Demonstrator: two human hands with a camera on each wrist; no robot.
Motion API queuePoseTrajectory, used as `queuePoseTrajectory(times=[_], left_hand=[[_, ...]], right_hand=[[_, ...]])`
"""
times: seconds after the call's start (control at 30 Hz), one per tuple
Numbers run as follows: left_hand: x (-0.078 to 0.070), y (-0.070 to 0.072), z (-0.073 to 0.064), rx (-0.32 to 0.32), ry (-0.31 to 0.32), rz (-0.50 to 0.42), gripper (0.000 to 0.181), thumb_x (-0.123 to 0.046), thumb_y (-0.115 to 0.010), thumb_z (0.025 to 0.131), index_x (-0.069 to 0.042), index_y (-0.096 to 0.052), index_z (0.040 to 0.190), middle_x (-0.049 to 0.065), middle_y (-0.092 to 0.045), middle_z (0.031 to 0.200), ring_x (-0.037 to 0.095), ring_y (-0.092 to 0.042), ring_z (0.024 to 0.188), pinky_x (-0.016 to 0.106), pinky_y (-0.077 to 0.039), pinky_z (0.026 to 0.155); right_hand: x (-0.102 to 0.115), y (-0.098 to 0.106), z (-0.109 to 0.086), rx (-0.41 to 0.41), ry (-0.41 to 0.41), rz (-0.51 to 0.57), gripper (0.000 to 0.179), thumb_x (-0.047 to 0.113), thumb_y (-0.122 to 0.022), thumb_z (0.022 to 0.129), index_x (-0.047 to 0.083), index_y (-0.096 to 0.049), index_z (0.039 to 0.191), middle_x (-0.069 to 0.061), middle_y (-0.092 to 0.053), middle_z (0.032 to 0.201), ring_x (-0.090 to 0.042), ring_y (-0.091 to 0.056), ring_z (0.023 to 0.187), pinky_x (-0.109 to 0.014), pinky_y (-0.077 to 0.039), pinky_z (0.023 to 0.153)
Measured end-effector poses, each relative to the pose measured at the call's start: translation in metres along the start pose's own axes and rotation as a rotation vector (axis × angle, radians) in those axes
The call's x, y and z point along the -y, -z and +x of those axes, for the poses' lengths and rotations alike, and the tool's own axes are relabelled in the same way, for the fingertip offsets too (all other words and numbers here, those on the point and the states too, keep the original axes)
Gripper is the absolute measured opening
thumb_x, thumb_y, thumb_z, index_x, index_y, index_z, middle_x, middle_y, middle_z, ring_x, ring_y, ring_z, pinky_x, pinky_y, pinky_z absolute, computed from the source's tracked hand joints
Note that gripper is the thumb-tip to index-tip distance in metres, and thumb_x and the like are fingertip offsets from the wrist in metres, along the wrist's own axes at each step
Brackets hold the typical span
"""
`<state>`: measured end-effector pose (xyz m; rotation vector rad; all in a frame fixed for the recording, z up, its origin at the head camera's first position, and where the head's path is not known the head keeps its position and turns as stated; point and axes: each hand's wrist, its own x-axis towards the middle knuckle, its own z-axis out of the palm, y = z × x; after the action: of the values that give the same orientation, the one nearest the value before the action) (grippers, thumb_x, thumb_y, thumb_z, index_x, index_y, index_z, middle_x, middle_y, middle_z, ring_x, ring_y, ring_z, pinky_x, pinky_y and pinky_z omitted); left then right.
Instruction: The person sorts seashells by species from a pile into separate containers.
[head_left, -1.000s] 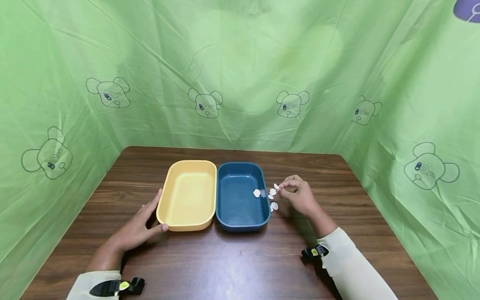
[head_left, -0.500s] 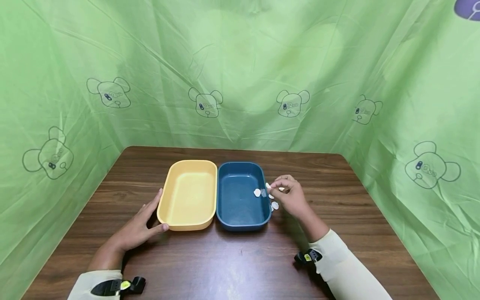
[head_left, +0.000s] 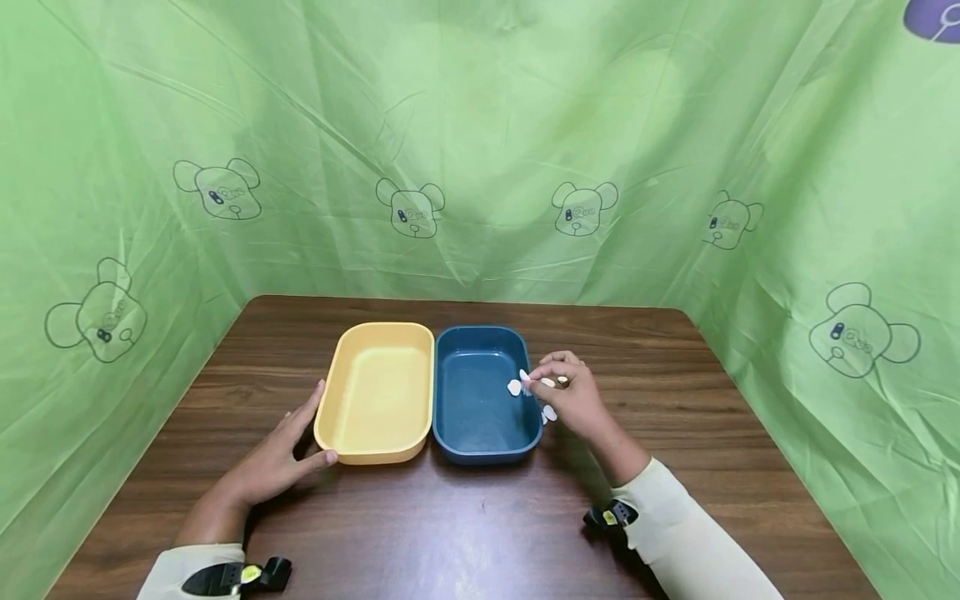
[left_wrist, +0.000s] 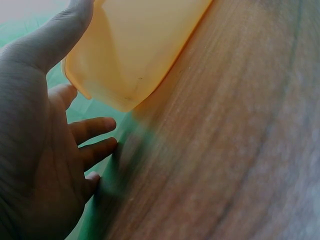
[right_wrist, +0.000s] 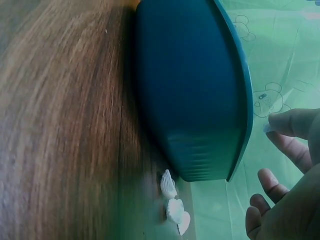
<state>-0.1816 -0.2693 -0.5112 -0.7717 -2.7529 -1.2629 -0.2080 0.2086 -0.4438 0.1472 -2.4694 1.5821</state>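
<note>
My right hand [head_left: 581,404] pinches a small white seashell [head_left: 524,376] between thumb and fingertips, just over the right side of a blue tray [head_left: 480,429]. In the right wrist view the pinched shell barely shows, its white edge peeking out at the fingertips. Inside the blue tray, near its right wall, lies a white shell [head_left: 513,387]. Several more sit on the table beyond that wall, among them a ribbed shell [right_wrist: 168,185]. My left hand [head_left: 273,458] rests against a yellow tray [head_left: 375,400], fingers extended along its left side and thumb at the near left corner.
The two trays stand side by side on a dark wooden table [head_left: 480,533]. Green cloth [head_left: 495,250] printed with mouse-like heads hangs around the back and sides. Each sleeve carries a black wrist camera, such as the left one [head_left: 236,575].
My right hand has carried the pinched shell leftward from above the table to over the blue tray's right edge. The left hand and both trays have stayed in place.
</note>
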Motion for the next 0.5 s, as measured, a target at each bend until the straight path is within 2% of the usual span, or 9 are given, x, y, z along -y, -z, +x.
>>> queuePoseTrajectory(times=[0.23,0.5], left_hand=[[-0.0007,-0.0003,0.0,-0.005,-0.004,-0.003,0.113,-0.025,-0.083,0.095,-0.021,-0.007,0.178,0.031,-0.022,0.178,0.068,-0.022,0.157,0.09,-0.009,0.122],[-0.0004,-0.0003,-0.0002,-0.007,-0.008,-0.016,0.113,-0.024,-0.083,0.095,-0.025,-0.007,0.178,0.031,-0.022,0.178,0.067,-0.022,0.157,0.09,-0.008,0.122]], right_hand=[[0.0005,-0.003,-0.0004,0.035,0.021,0.003,0.006,0.002,-0.087,0.086,0.0,-0.085,0.092,-0.024,-0.068,0.122,-0.028,-0.056,0.119,-0.031,-0.045,0.098],[0.0024,-0.0021,0.0001,0.056,0.019,0.005,0.017,0.005,-0.088,0.087,-0.002,-0.085,0.103,-0.023,-0.068,0.124,-0.031,-0.057,0.122,-0.032,-0.046,0.099]])
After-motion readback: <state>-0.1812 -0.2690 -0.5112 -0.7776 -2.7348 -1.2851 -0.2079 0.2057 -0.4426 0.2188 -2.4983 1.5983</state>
